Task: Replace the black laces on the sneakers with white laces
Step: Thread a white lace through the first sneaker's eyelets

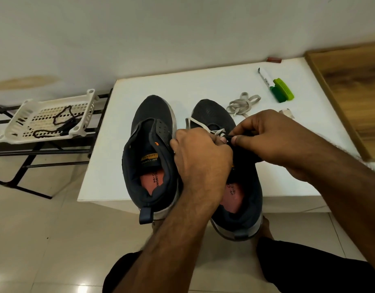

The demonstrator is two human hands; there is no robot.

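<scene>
Both hands pinch: the left hand [200, 153] holds the white lace [201, 124], and the right hand [264, 136] beside it steadies the eyelet flap of the right sneaker [231, 166] for threading.

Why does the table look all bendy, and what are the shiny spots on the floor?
Head view: the wide lens curves the white table and its edges; the bright spots are lamp glare on the floor tiles; both hands look huge, being nearest the camera.

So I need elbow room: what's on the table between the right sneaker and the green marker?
In the head view, a coiled white lace lies there, between the right sneaker and the green marker.
</scene>
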